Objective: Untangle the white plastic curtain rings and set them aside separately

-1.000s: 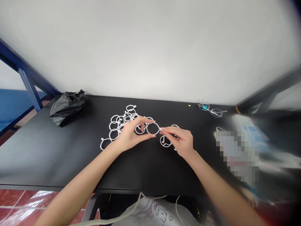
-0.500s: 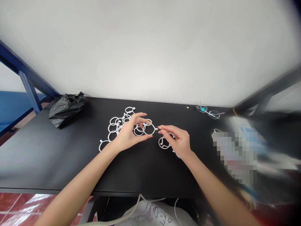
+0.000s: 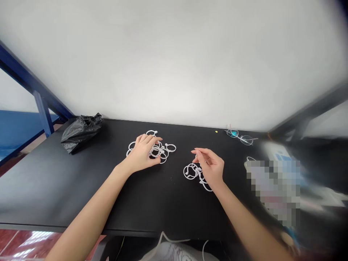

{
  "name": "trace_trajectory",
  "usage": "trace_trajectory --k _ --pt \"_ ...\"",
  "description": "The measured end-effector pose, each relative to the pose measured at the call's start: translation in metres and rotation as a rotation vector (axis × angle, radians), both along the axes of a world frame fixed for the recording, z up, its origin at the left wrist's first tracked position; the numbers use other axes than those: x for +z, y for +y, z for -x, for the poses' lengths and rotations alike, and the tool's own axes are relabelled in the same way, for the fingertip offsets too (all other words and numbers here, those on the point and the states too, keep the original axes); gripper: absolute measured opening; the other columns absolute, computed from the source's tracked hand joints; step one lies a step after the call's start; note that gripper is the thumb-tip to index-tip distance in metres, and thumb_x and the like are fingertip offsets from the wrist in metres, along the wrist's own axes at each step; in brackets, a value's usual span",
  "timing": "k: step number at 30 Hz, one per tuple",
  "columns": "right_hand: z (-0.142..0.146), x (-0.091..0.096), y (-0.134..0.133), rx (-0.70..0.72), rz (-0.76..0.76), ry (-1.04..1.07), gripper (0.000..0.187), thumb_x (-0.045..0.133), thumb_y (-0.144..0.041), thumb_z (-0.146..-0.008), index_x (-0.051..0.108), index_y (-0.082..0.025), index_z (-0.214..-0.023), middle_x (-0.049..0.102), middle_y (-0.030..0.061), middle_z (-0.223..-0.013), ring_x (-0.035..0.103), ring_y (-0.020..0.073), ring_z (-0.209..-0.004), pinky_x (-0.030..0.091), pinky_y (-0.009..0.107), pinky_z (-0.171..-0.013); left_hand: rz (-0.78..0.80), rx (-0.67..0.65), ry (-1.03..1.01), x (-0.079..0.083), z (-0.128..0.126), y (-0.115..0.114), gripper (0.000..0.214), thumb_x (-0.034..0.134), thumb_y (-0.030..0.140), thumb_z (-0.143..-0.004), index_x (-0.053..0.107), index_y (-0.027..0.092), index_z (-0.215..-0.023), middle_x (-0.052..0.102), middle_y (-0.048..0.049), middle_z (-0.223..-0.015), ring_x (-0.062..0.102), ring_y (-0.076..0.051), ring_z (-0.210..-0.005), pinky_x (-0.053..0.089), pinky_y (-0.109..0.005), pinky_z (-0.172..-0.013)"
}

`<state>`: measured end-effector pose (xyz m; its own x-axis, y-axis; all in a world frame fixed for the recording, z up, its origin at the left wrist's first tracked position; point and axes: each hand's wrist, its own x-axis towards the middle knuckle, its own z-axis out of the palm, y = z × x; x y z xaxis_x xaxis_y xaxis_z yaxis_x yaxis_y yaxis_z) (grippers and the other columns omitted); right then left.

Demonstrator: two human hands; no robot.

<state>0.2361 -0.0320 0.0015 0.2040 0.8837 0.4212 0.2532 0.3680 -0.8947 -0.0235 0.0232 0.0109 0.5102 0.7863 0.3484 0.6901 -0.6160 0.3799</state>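
Black tabletop against a plain white wall, blue frame at left

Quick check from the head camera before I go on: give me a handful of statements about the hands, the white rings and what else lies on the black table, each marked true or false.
1. The left hand rests on the larger pile of white rings. True.
2. The right hand holds one ring up between both hands. False: it hovers with loose fingers over the smaller cluster of rings, gripping nothing.
3. A black plastic bag lies at the table's far left. True.
4. The eyeglasses lie beside the black bag. False: they lie at the far right, near the wall.
5. The two ring groups touch. False: bare black table shows between them.
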Motion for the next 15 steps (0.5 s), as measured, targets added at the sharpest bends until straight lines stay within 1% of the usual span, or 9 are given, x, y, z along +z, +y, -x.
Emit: trace_trajectory --k 3,7,9,10,12,15 --pt "-0.001 0.004 0.001 -0.054 0.012 0.009 0.01 0.066 -0.028 -0.088 0.073 -0.02 -0.09 0.076 0.004 -0.083 0.066 0.0129 -0.055 0.057 0.027 -0.057 0.022 0.001 -0.003 0.002 0.0 0.0 0.042 0.063 0.029 -0.078 0.053 0.023 -0.119 0.062 -0.0064 -0.112 0.053 -0.027 -0.104 0.033 -0.051 -0.105" --pt "-0.014 0.005 0.007 -0.151 0.056 -0.022 0.015 0.066 -0.033 -0.087 0.071 -0.019 -0.09 0.075 0.0044 -0.078 0.065 0.0141 -0.055 0.055 0.028 -0.055 0.025 -0.038 -0.118 0.004 -0.009 -0.006 0.031 0.058 0.024 -0.084 0.055 0.022 -0.115 0.062 -0.0074 -0.116 0.053 -0.026 -0.109 0.036 -0.048 -0.103" --pt "-0.025 0.002 0.013 -0.172 0.14 -0.118 0.018 0.065 -0.035 -0.085 0.071 -0.019 -0.088 0.074 0.0047 -0.076 0.065 0.0157 -0.056 0.054 0.029 -0.056 -0.006 -0.085 -0.144 0.004 -0.018 -0.013 0.024 0.056 0.022 -0.087 0.056 0.021 -0.112 0.063 -0.0072 -0.113 0.054 -0.025 -0.107 0.037 -0.047 -0.103" --pt "-0.031 0.0 0.016 -0.157 0.2 -0.207 0.018 0.065 -0.035 -0.085 0.071 -0.018 -0.086 0.073 0.005 -0.074 0.066 0.0171 -0.058 0.054 0.03 -0.057 -0.022 -0.116 -0.143 0.004 -0.024 -0.018 0.021 0.055 0.021 -0.089 0.057 0.021 -0.11 0.064 -0.0069 -0.11 0.055 -0.024 -0.104 0.036 -0.047 -0.104" --pt "-0.041 -0.004 0.021 -0.143 0.308 -0.453 0.016 0.064 -0.033 -0.082 0.071 -0.019 -0.081 0.073 0.0042 -0.073 0.063 0.0173 -0.058 0.053 0.032 -0.06 -0.049 -0.19 -0.113 0.002 -0.034 -0.026 0.016 0.054 0.021 -0.091 0.059 0.019 -0.106 0.065 -0.0058 -0.103 0.056 -0.022 -0.101 0.034 -0.048 -0.108" --pt "-0.05 -0.008 0.025 -0.145 0.362 -0.549 0.01 0.064 -0.025 -0.077 0.072 -0.021 -0.081 0.072 0.0024 -0.072 0.061 0.0169 -0.056 0.051 0.033 -0.061 -0.07 -0.304 -0.047 -0.002 -0.047 -0.037 0.011 0.052 0.019 -0.094 0.061 0.018 -0.1 0.066 -0.0044 -0.097 0.058 -0.019 -0.098 0.031 -0.046 -0.112"
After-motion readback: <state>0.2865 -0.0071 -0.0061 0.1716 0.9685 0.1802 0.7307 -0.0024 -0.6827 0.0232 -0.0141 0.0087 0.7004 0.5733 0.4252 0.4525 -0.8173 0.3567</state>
